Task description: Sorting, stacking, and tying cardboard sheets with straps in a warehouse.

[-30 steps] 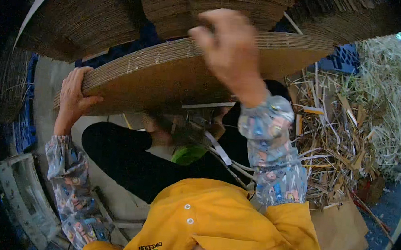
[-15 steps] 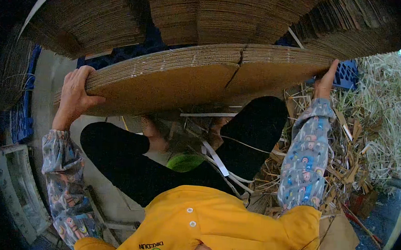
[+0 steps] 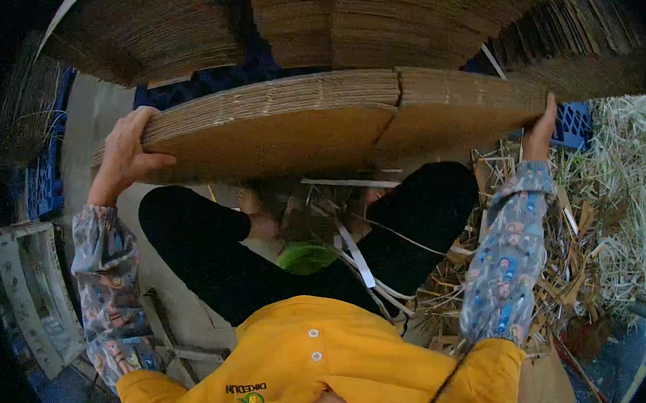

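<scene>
A thick stack of flat brown cardboard sheets (image 3: 283, 135) spans the space in front of my knees, its layered edges turned up. Around its left end, my left hand (image 3: 130, 147) is closed, the thumb lying on the near face. My right hand (image 3: 541, 128) grips the far right end, fingers pointing up along the edge. A dark split runs down through the stack, right of its middle. The undersides of both hands' grips are hidden by the cardboard.
Tall cardboard piles (image 3: 395, 27) stand beyond on blue plastic pallets (image 3: 572, 123). Cardboard scraps (image 3: 512, 282) and shredded pale strips (image 3: 628, 178) cover the right side. Loose white straps (image 3: 356, 256) and a green round object (image 3: 305, 259) lie between my legs. A framed panel (image 3: 39, 294) is at left.
Both hands keep their hold on the cardboard stack. The whole view has shifted slightly, so the stack and hands appear a little farther right; little else differs.
</scene>
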